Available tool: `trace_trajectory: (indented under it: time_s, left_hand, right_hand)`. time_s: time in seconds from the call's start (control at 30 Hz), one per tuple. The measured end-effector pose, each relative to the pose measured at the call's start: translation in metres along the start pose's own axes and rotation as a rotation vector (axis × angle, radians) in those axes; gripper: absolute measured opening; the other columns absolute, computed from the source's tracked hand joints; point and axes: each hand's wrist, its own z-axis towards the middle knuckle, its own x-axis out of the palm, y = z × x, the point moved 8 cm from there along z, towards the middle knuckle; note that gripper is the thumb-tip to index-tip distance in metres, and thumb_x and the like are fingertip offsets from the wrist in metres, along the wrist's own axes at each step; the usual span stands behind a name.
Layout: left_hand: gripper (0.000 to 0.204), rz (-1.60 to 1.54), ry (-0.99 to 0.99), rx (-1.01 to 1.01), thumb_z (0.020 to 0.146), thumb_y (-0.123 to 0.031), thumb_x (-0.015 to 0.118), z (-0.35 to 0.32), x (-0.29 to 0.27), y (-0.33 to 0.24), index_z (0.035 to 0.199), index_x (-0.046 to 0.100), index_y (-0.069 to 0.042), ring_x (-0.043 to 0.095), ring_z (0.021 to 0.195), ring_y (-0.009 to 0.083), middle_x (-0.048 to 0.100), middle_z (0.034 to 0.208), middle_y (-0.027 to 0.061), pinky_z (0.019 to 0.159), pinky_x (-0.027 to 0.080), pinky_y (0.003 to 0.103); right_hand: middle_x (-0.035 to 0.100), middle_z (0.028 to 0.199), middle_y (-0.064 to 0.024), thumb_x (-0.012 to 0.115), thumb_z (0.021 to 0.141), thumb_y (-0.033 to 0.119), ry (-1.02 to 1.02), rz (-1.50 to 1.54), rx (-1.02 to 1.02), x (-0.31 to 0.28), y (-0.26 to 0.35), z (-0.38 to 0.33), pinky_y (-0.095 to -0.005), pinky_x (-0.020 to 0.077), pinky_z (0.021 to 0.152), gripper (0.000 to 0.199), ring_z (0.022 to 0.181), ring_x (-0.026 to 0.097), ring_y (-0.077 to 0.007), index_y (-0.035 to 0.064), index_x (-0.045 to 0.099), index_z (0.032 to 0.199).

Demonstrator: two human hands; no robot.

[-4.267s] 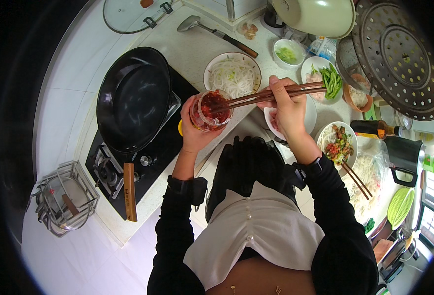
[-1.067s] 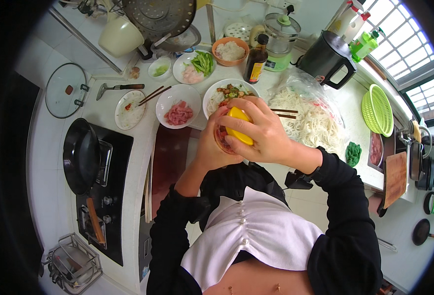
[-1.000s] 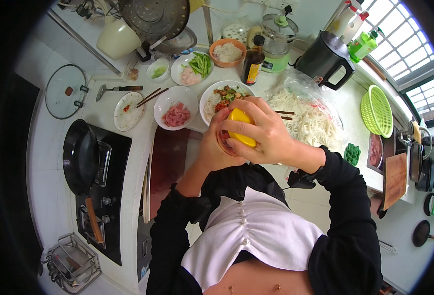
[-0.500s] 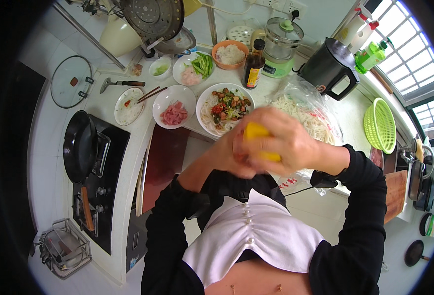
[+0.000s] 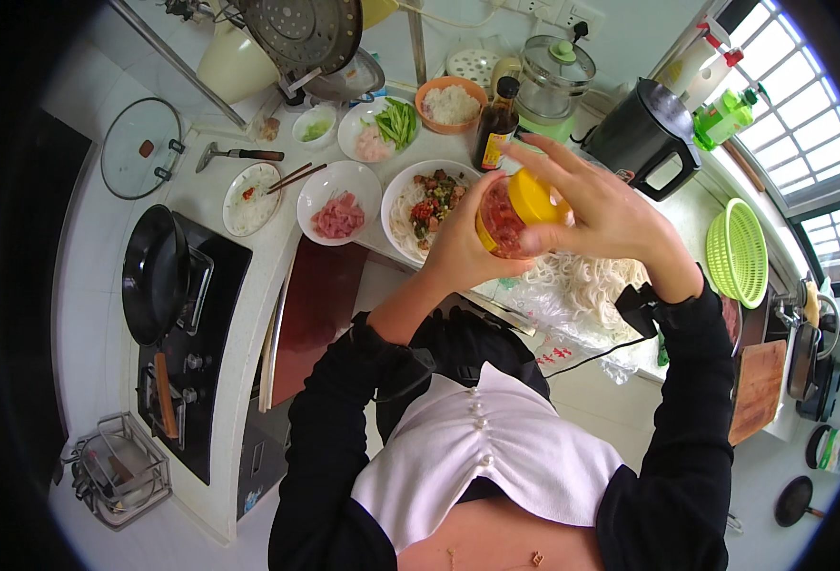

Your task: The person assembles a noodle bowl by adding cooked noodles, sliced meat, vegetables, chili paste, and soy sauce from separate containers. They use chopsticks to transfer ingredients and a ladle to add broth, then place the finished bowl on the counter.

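My left hand (image 5: pixel 463 238) is closed around a clear jar (image 5: pixel 502 221) of chunky red contents with a yellow lid (image 5: pixel 531 198), held tilted over the counter's front edge. My right hand (image 5: pixel 610 205) is spread around the lid; its thumb lies against the jar and its fingers reach past the lid's far side. Just beyond the jar stand a white bowl (image 5: pixel 404 221) of noodles with a chunky topping, partly hidden by my left hand, and a dark sauce bottle (image 5: pixel 496 128). Pale noodles (image 5: pixel 586 284) on clear plastic lie under my right forearm.
Left along the counter are a bowl of sliced pink meat (image 5: pixel 338 215), a white plate (image 5: pixel 248 217) with chopsticks, and a plate of green vegetables (image 5: pixel 396 124). A wok (image 5: pixel 153 276) sits on the stove. To the right are a black kettle (image 5: pixel 639 128) and green basket (image 5: pixel 736 252).
The jar has risen slightly to the right and its red contents now show. My right hand, wrapped over the yellow lid before, has opened its fingers and shifted to the right.
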Motion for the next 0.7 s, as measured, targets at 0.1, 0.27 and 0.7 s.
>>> trace_trajectory:
  time_s: [0.1, 0.27, 0.7]
  left_hand:
    - [0.097, -0.191, 0.008, -0.036, 0.052, -0.014, 0.078, 0.005, 0.0, 0.006, 0.128, 0.019, 0.0, 0.037, 0.116, 0.0213, 0.036, 0.123, 0.014, 0.098, 0.029, 0.034]
    - [0.101, -0.157, -0.093, 0.057, 0.053, -0.014, 0.079, 0.023, 0.001, 0.006, 0.129, 0.015, 0.001, 0.034, 0.118, 0.0233, 0.032, 0.126, 0.0148, 0.099, 0.028, 0.035]
    - [0.039, -0.325, -0.617, -0.489, 0.081, -0.009, 0.055, -0.138, -0.158, 0.109, 0.118, 0.045, -0.006, 0.051, 0.096, 0.012, 0.052, 0.109, 0.0054, 0.08, 0.042, 0.025]
  right_hand:
    - [0.049, 0.1, -0.0147, 0.056, 0.075, 0.044, -0.086, -0.055, -0.129, 0.002, 0.01, 0.0, -0.0394, 0.0441, 0.067, 0.053, 0.084, 0.053, -0.0337, 0.0106, 0.044, 0.115]
    - [0.051, 0.09, -0.0133, 0.054, 0.076, 0.042, -0.147, -0.083, 0.022, 0.003, -0.011, 0.005, -0.0378, 0.047, 0.062, 0.044, 0.077, 0.056, -0.032, 0.0175, 0.045, 0.111]
    - [0.049, 0.101, -0.024, 0.051, 0.075, 0.053, -0.077, -0.139, 0.513, 0.119, -0.233, 0.042, -0.0431, 0.044, 0.074, 0.058, 0.087, 0.054, -0.0399, 0.0196, 0.036, 0.121]
